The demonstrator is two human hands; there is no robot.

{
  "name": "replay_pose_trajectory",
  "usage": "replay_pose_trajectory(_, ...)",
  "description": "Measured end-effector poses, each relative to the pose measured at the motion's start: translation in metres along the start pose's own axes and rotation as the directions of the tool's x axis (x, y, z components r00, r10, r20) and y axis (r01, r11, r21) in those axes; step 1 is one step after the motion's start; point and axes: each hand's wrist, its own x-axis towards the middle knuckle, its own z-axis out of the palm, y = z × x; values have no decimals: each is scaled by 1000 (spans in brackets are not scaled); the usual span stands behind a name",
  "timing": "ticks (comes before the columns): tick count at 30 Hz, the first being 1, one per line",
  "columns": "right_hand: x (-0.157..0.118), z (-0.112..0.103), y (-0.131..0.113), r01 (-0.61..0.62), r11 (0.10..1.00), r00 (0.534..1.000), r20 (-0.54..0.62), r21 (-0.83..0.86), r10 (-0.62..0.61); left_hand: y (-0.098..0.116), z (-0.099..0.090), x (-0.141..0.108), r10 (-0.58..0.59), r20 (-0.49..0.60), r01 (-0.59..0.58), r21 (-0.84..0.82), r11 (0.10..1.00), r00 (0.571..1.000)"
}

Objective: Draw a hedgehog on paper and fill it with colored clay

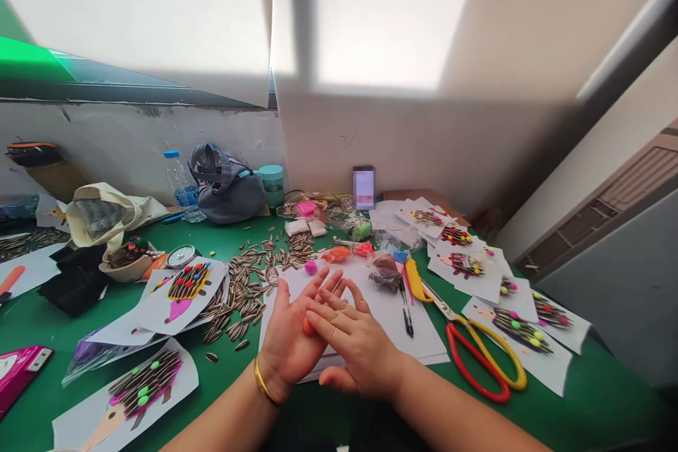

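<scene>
Left hand [293, 340]: palm up, fingers released, orange ball [308, 326] on the palm.
Right hand [356, 339]: fingers extended, unclenched, across the left palm.
Paper [426, 342]: beneath both hands.
Seeds [248, 281]: left of the paper.

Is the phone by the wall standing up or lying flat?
Standing up: the phone is upright, its screen facing the camera.

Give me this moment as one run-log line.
left hand: open, palm up; right hand: fingers over orange lump on left palm; nearby: seeds, paper, scissors
</scene>
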Motion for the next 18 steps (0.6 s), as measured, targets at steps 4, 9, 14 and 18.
replay_pose_trajectory(4, -2, 5, -2, 88, 995, 996, -22, 45, -87, 7, -1, 2, 64, -26, -64, 15, 998, 998)
replay_pose_trajectory(9, 0, 3, -3, -1, 1000, 1000, -27, 15, 1, 5, -2, 1, 7, -16, -7, 20, 1000, 1000)
replay_pose_trajectory(14, 1, -2, -3, 60, 998, 998, -25, 31, -59, 6, 0, 1, 66, -22, -66, -8, 998, 998)
replay_pose_trajectory(18, 1, 2, -5, 12, 1000, 999, -39, -1, -12, 3, 0, 0, 11, -34, -10, 28, 1000, 999)
